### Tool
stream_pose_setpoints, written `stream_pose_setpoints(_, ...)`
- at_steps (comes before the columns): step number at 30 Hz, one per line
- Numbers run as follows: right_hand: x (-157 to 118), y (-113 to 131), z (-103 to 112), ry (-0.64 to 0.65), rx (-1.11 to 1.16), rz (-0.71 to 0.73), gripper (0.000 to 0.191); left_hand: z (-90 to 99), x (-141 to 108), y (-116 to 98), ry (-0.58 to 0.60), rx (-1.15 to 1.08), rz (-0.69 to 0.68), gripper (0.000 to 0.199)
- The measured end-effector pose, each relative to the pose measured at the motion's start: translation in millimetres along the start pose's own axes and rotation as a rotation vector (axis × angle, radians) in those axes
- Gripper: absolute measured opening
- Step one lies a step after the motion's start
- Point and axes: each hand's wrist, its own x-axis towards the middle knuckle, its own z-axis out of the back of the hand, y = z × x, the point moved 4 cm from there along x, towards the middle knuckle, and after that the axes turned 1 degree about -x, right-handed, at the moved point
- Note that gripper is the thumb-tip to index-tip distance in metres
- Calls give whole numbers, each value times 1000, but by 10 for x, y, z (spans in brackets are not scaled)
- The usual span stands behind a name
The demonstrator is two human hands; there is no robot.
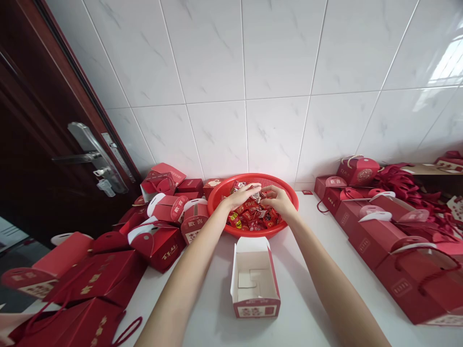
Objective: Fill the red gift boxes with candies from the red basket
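Observation:
A red plastic basket [213, 212] with a perforated wall holds a heap of wrapped candies [251, 217], mostly red with a few yellow ones. My left hand [245, 194] reaches over the heap from the left, fingers stretched out, palm down on the candies. From the right, my right hand [278, 199] dips into the basket with thumb and fingers apart, beside a whitish packet [256, 197] between the two hands. Whether either hand touches that packet is hard to tell. In front of the basket, between my forearms, an open gift box [257, 308] shows a bare white inside.
Red gift boxes [159, 246] crowd the left side of the white table [300, 299]. More red boxes [376, 236] line the right, with a pile of dark red ribbons [401, 185] behind. A tiled wall [217, 135] closes the back; a dark door [32, 120] stands left.

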Motion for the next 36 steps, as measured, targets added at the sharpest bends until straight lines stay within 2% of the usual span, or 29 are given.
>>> stream_pose_setpoints(2,-9,1,-7,1,1,-18,27,-7,15,-2,32,-21,-10,54)
stream_pose_setpoints(7,-13,2,-14,-11,22,-36,14,35,18,-6,-31,-40,0,52)
stream_pose_setpoints(12,-8,-4,-32,30,96,-60,18,5,-6,-43,30,-28,-3,43)
stream_pose_setpoints(16,-14,22,-33,23,83,-4,17,-34,32,-9,103,-77,0,40)
stream_pose_setpoints(21,-11,11,-65,98,33,29,22,-46,58,11,136,-79,-33,29)
stream_pose_setpoints(25,14,-27,-34,25,12,-5,17,-37,48,-3,130,-61,5,34)
stream_pose_setpoints(30,26,-32,31,-111,72,-38,15,6,36,-15,27,37,35,50)
stream_pose_setpoints(36,-33,37,49,-114,246,-127,24,-12,44,14,66,130,-12,65)
